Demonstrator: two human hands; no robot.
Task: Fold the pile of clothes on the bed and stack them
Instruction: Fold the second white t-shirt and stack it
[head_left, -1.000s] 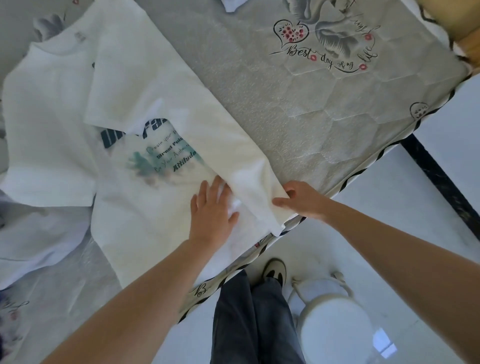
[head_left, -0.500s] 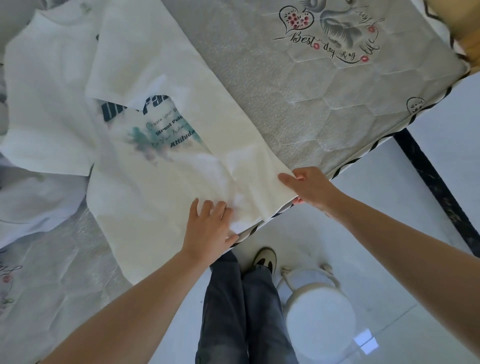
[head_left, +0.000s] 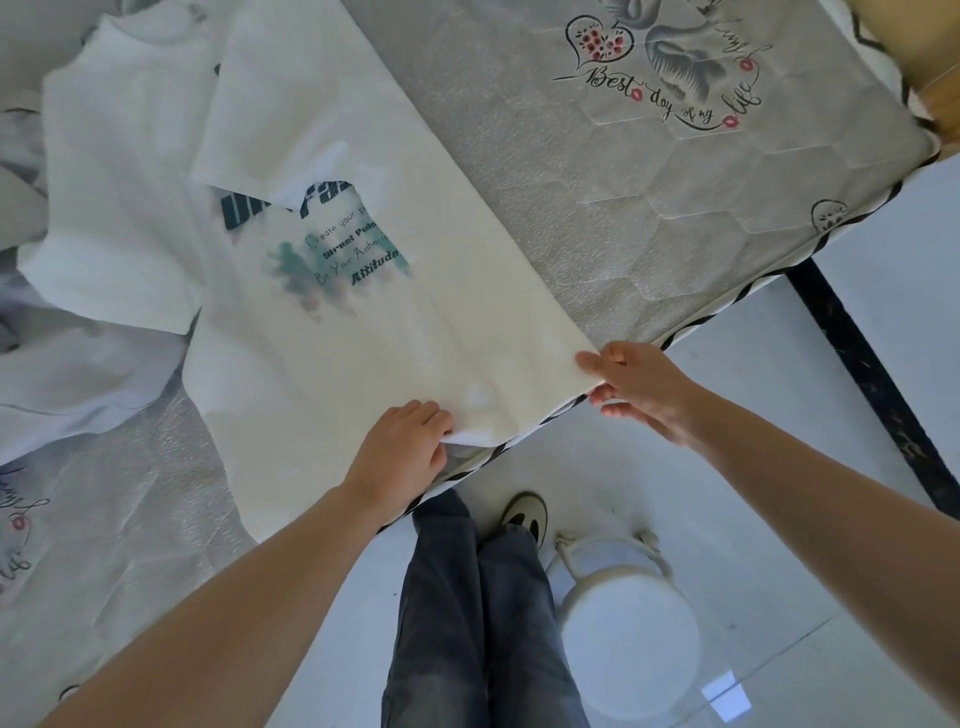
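Note:
A white T-shirt with a dark printed graphic lies flat on the grey quilted mattress, its right side folded over the front. My left hand grips the shirt's bottom hem at the mattress edge, fingers curled over the cloth. My right hand pinches the hem's right corner, thumb on top and fingers beneath. More white clothes lie crumpled at the left.
The mattress edge with black-and-white trim runs diagonally in front of me. Below it are a glossy white floor, my legs in grey trousers, and a white round stool. A dark floor strip runs at the right.
Both hands slid down to the shirt's bottom hem. The left hand went from pressing flat on the cloth to gripping the hem; the right moved outward to the corner. The folded side now lies smoother.

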